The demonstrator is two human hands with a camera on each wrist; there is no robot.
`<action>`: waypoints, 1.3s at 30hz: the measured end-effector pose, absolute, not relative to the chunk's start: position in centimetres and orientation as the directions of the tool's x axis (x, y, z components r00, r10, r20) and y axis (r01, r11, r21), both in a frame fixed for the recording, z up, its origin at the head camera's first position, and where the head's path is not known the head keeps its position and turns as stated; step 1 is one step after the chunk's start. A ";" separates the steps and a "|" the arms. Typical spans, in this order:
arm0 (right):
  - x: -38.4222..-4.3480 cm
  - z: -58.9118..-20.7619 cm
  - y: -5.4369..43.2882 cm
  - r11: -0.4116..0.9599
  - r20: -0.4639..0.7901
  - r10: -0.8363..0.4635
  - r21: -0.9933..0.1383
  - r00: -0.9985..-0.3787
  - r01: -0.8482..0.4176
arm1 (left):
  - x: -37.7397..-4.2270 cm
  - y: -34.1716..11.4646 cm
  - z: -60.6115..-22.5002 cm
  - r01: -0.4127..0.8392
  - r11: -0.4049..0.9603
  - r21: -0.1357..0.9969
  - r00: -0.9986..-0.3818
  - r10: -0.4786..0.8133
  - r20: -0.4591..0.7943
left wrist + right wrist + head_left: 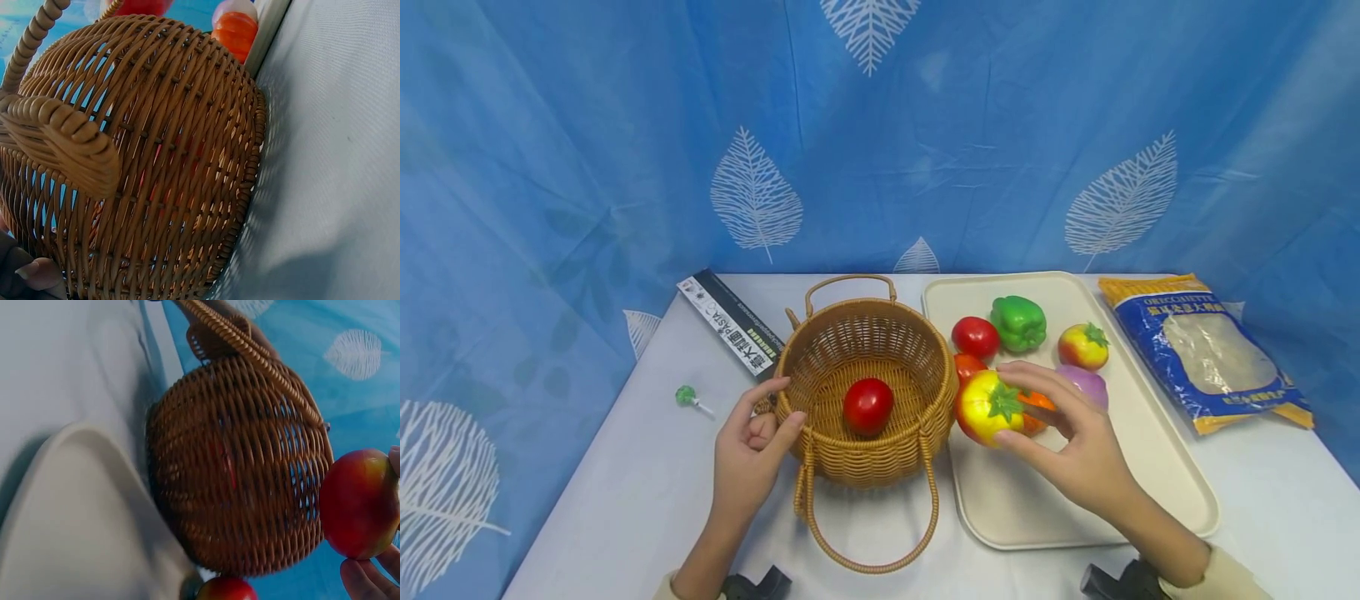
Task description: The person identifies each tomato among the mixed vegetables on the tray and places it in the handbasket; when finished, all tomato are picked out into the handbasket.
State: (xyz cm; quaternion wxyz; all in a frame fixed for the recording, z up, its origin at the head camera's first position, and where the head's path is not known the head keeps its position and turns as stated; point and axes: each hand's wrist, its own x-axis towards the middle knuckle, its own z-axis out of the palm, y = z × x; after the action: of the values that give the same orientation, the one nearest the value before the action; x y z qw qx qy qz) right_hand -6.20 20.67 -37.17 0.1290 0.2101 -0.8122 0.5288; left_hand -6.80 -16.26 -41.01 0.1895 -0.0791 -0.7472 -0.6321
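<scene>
A brown wicker basket (868, 454) stands on the table with a red round fruit (868, 407) inside on its floor. The left hand (748, 454) grips the basket's left rim, thumb at the front edge and fingers along the side. Just beyond the basket's right rim, the right hand (1078, 446) holds a yellow-and-red fruit (979, 408) with a green leafy top between thumb and fingers. That fruit is raised beside the wicker wall, as the right wrist view shows its red side (357, 503). In the left wrist view only a fingertip and thumb (40, 275) appear.
Right of the basket lies a cream tray (1037, 508) bearing a green bell pepper (1018, 323), a red fruit (975, 337), another yellow-red fruit (1084, 347) and a purple item (1086, 385). A pasta bag (1210, 350), pasta box (730, 321) and green lollipop (686, 396) lie around.
</scene>
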 end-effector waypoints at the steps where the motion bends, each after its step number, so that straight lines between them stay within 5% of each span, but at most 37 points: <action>1: -6.3 -37.1 20.4 0.339 0.440 -0.210 -0.805 -0.873 -0.487 | -6.8 -16.3 -41.0 0.355 0.191 0.915 -0.917 -0.119 0.380; 11: -7.4 -36.0 18.6 0.257 0.572 -0.231 -0.744 -0.787 -0.617 | -6.9 -16.4 -41.1 0.352 0.191 0.917 -0.921 -0.106 0.375; 29: -10.5 -35.9 14.8 0.160 0.529 -0.195 -0.814 -0.826 -0.559 | -6.8 -16.2 -41.1 0.357 0.167 0.919 -0.917 -0.126 0.379; 39: -11.1 -36.4 13.8 0.258 0.577 -0.180 -0.753 -0.796 -0.605 | -6.9 -16.3 -41.0 0.354 0.169 0.920 -0.920 -0.112 0.375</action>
State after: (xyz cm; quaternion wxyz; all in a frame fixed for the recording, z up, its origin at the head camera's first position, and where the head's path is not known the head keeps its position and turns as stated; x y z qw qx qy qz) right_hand -11.15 13.79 -36.42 0.1919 0.2548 -0.7697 0.5530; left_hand -6.90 -16.30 -40.99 0.1822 -0.0817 -0.7425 -0.6394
